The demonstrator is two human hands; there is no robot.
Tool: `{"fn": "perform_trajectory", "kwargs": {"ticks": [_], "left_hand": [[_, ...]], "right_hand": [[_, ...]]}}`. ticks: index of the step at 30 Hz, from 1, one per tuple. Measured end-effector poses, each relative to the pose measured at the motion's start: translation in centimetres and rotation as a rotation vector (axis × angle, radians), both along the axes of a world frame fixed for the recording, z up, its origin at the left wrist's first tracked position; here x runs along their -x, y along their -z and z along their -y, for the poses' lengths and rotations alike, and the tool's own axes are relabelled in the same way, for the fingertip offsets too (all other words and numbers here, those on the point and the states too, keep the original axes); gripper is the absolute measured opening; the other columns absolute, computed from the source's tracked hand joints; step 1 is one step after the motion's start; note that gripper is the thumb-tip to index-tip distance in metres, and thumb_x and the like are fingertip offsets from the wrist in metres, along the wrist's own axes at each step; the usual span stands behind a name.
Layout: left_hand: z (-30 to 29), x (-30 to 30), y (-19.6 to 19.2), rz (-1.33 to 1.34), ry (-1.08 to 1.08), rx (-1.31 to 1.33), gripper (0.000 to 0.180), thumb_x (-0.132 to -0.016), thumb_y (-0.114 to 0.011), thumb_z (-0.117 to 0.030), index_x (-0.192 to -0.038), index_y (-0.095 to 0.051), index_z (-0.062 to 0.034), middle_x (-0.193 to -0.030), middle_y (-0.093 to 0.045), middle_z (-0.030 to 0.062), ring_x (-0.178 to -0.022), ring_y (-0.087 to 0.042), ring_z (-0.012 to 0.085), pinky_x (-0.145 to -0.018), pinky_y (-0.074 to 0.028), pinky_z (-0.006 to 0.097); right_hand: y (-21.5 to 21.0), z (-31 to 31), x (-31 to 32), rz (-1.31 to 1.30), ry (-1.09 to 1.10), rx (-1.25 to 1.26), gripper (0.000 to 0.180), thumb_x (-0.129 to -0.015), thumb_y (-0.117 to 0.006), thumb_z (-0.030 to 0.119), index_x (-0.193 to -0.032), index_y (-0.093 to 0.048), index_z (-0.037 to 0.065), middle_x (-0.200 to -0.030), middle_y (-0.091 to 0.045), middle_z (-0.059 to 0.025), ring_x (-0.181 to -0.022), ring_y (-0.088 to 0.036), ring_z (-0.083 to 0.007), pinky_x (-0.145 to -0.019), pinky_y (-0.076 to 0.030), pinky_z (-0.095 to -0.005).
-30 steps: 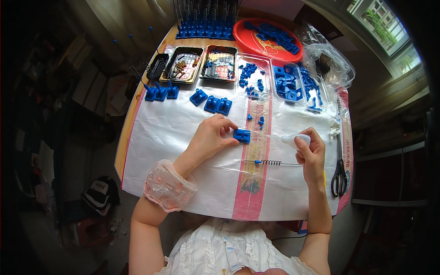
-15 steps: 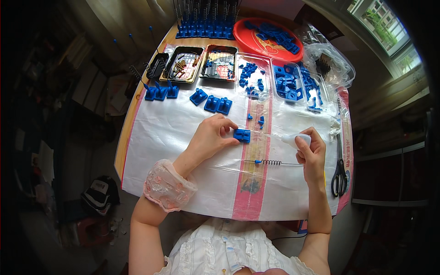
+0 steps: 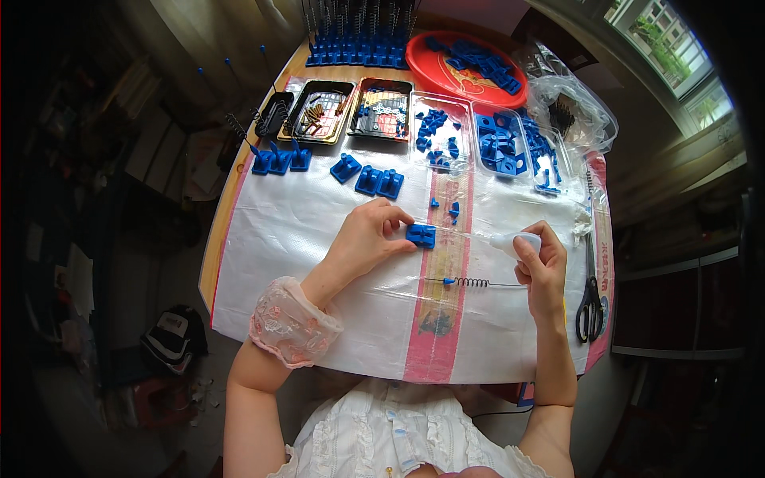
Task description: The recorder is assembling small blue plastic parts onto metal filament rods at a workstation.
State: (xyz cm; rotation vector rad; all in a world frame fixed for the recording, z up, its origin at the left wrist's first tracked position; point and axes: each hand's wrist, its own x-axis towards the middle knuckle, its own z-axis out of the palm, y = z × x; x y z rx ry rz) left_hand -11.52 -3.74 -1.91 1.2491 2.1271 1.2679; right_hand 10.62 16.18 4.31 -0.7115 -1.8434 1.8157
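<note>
My left hand point(image 3: 365, 241) pinches a small blue plastic block point(image 3: 421, 237) by its left side, between thumb and fingers, low over the white sheet. In my right hand point(image 3: 543, 267) is a small whitish squeeze bottle point(image 3: 508, 241), lying sideways with its narrow end pointing left. A thin pale line runs from that end toward the block; whether it touches cannot be made out. Nearer to me lies a black coil spring point(image 3: 472, 282) on a thin rod, with a blue cone at its left end. Several small blue wedges point(image 3: 454, 209) rest just beyond the block.
Farther off stand black trays point(image 3: 320, 137) of brass-coloured and small metal parts, clear trays point(image 3: 464, 102) of blue pieces, and a red basin point(image 3: 416, 60). Blue assemblies point(image 3: 368, 180) sit left of centre. Black scissors point(image 3: 590, 315) lie at the right edge, a plastic bag point(image 3: 590, 119) behind.
</note>
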Motion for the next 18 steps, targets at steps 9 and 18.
{"fn": "perform_trajectory", "kwargs": {"ticks": [9,18], "left_hand": [[-0.01,0.03,0.0,-0.009,0.003,-0.001,0.036,-0.073,-0.092,-0.012,-0.106,-0.079,-0.007,-0.089,-0.066,0.0037,-0.075,-0.059,0.0128,-0.07,-0.052,0.027],[0.04,0.02,0.04,-0.01,0.005,-0.01,0.036,-0.072,-0.092,-0.01,-0.106,-0.079,-0.0073,-0.088,-0.065,0.0038,-0.075,-0.058,0.0132,-0.07,-0.052,0.027]], "right_hand": [[0.25,-0.08,-0.07,-0.002,-0.013,-0.007,0.016,-0.099,-0.07,0.017,-0.096,-0.056,0.009,-0.073,-0.051,0.0065,-0.052,-0.028,0.003,-0.045,-0.019,-0.019],[0.0,0.02,0.0,0.008,-0.001,-0.003,0.02,-0.097,-0.072,0.021,-0.094,-0.058,0.008,-0.069,-0.053,0.0059,-0.05,-0.038,0.0015,-0.043,-0.025,-0.0189]]}}
